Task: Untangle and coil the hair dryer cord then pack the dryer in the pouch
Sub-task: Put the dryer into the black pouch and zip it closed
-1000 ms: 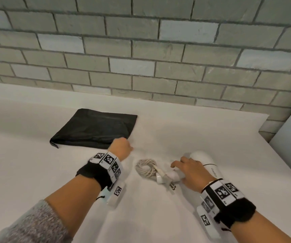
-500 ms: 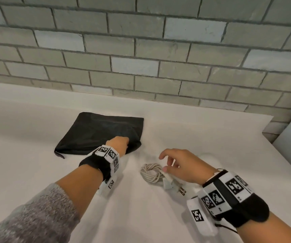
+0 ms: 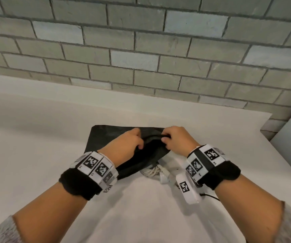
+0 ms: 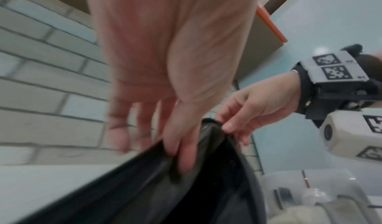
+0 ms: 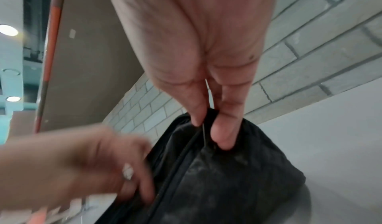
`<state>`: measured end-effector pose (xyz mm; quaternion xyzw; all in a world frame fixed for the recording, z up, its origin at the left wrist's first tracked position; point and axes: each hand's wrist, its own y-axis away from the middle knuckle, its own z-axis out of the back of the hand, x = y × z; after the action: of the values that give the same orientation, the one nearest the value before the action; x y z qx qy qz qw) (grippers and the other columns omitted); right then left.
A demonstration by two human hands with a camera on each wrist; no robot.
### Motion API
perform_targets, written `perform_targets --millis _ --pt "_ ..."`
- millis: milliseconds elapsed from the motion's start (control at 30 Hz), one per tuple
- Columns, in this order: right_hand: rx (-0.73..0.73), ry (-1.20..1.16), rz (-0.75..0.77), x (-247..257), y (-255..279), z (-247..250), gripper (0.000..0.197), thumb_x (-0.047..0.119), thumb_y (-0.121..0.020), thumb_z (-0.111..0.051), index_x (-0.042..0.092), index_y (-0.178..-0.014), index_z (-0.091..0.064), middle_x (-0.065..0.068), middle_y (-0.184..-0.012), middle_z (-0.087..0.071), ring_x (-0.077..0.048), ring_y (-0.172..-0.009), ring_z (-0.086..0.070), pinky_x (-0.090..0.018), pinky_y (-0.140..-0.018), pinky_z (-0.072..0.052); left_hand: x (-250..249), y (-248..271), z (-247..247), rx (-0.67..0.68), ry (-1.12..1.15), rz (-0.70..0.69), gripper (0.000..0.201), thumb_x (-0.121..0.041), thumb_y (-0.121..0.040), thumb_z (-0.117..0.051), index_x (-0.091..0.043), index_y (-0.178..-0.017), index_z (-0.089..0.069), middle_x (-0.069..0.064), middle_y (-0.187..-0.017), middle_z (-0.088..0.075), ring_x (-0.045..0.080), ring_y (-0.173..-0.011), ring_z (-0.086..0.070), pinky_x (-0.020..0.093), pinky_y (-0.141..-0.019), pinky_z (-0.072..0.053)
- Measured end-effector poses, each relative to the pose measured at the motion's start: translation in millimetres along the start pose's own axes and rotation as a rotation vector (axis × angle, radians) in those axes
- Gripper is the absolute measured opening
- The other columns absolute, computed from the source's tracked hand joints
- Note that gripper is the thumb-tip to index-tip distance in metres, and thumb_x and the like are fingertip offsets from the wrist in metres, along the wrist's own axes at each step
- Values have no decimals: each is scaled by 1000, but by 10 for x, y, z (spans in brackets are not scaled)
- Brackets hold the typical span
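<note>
On white tabletop [image 3: 36,155], left hand [image 3: 123,146] pinching near lip of soft black fabric pouch [image 3: 106,135]; right hand [image 3: 176,139] pinching far lip. Advised: spread mouth wide. Coiled white cord [image 3: 151,171] under pouch edge, beside white plug [image 3: 164,178]; dryer hidden.

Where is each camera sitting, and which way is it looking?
Head: on the person's head, looking down at the white table; both forearms, left hand and right hand show.
Left wrist: under the left hand, looking along its fingers toward the brick wall.
Right wrist: under the right hand, looking along its fingers.
All three share the black pouch, gripped by both hands.
</note>
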<state>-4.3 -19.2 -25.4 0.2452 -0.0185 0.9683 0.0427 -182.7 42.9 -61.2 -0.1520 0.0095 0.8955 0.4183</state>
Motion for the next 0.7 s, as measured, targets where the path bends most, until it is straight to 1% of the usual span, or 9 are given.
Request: perform_targets --millis 100,167,233,333,400,500,533,600,700 --pt "-111 -63 -20 -115 -61 132 17 7 -88 -49 -1 -96 -61 -22 -99 -65 -36 -94 -61 -34 -83 -47 309 266 36 158 -93 259 36 -12 -88 -50 -19 -123 -53 7 -121 -48 27 -110 -53 33 -95 -42" --pt "-155 -90 -33 -183 -108 172 17 7 -89 -49 1 -98 -61 -21 -102 -64 -36 -95 -61 -34 -84 -46 464 459 62 129 -13 371 48 -9 -83 -57 -18 -129 -46 8 -125 -51 27 -114 -52 30 -96 -40" --pt "-133 -95 -22 -201 -139 131 20 8 -89 -49 5 -106 -58 -19 -110 -58 -35 -99 -59 -33 -86 -43 534 599 97 15 131 446 60 -2 -78 -60 -17 -132 -40 10 -128 -53 27 -111 -53 30 -91 -41" --pt "-35 -106 10 -159 -52 2 38 15 -89 -51 16 -125 -41 -14 -125 -40 -33 -104 -56 -34 -92 -41 564 695 143 -72 317 537 77 3 -73 -59 -17 -139 -25 15 -126 -50 23 -94 -49 26 -72 -42" --pt "66 -29 87 -125 104 -89 45 24 -85 -58 21 -126 -38 -11 -123 -36 -30 -99 -55 -35 -91 -44 575 725 177 -75 337 558 81 4 -72 -59 -15 -141 -22 13 -128 -46 22 -96 -48 21 -66 -42" --pt "460 384 149 -139 354 -325 71 36 -74 -69 30 -133 -30 -8 -120 -39 -29 -102 -50 -35 -84 -41 559 761 210 -127 260 526 76 6 -71 -58 -14 -138 -29 11 -132 -43 27 -112 -49 20 -83 -42" --pt "533 515 141 -160 401 -424 78 33 -73 -70 31 -136 -24 -9 -121 -39 -31 -107 -49 -37 -85 -40 547 768 212 -149 242 511 71 8 -71 -57 -15 -134 -34 10 -128 -44 25 -105 -51 17 -79 -41" --pt "513 643 139 -191 434 -567 76 17 -78 -62 29 -139 -18 -12 -121 -43 -34 -107 -51 -39 -82 -41 511 775 226 -186 211 488 62 11 -71 -54 -14 -127 -43 5 -113 -44 17 -84 -47 14 -62 -37" --pt "455 663 168 -230 390 -619 62 4 -84 -48 21 -137 -22 -16 -116 -52 -36 -102 -56 -41 -80 -44 460 782 238 -222 170 480 58 12 -73 -53 -10 -126 -45 8 -118 -45 17 -84 -45 18 -70 -36"
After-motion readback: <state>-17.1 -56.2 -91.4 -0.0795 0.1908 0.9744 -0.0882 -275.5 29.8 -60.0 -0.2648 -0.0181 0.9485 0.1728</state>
